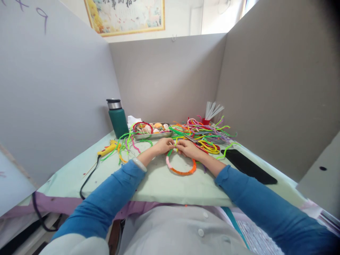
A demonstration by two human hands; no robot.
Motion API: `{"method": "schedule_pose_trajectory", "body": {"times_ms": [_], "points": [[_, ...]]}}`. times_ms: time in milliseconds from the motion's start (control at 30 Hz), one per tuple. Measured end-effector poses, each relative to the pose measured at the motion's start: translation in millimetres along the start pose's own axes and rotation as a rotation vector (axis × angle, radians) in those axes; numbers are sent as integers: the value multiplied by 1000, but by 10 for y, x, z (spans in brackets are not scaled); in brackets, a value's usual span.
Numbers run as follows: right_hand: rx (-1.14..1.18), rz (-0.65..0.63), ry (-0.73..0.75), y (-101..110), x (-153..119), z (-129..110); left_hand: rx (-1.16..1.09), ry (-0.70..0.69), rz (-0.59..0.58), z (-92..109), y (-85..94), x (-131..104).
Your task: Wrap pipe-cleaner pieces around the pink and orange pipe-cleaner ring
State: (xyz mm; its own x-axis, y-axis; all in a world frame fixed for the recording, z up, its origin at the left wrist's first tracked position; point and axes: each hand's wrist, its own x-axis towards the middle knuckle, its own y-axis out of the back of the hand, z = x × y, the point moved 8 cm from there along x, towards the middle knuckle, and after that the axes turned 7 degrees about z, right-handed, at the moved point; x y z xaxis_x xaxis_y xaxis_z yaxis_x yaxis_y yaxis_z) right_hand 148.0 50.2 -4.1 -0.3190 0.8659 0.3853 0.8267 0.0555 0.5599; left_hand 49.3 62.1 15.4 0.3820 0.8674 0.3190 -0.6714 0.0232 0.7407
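A ring (pixel 183 173) wrapped in orange, pink and green fuzzy stems rests on the pale green tablecloth. My left hand (pixel 165 145) pinches at its top left, by the green part. My right hand (pixel 186 148) is closed close beside it, at the ring's top right. Between the fingertips of both hands shows a small bit of yellow-green stem, partly hidden by the fingers. The lower part of the ring lies in view between my forearms, with orange along the bottom and right and pink on the left.
Behind my hands are a metal tray (pixel 164 135) of shells and a pile of coloured stems (pixel 209 132). A green bottle (pixel 118 122) and yellow glue gun (pixel 107 148) stand left; a black phone-like slab (pixel 248 166) lies right. Grey panels surround the table.
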Motion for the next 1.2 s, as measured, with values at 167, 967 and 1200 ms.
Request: {"method": "schedule_pose_trajectory", "body": {"times_ms": [167, 967, 1200], "points": [[4, -7, -12, -12, -2, 20, -6, -7, -15, 24, 6, -13], [-53, 44, 48, 33, -12, -58, -80, 130, -46, -15, 11, -69], [-53, 24, 39, 10, -3, -8, -44, 104, -17, -7, 13, -49]]}}
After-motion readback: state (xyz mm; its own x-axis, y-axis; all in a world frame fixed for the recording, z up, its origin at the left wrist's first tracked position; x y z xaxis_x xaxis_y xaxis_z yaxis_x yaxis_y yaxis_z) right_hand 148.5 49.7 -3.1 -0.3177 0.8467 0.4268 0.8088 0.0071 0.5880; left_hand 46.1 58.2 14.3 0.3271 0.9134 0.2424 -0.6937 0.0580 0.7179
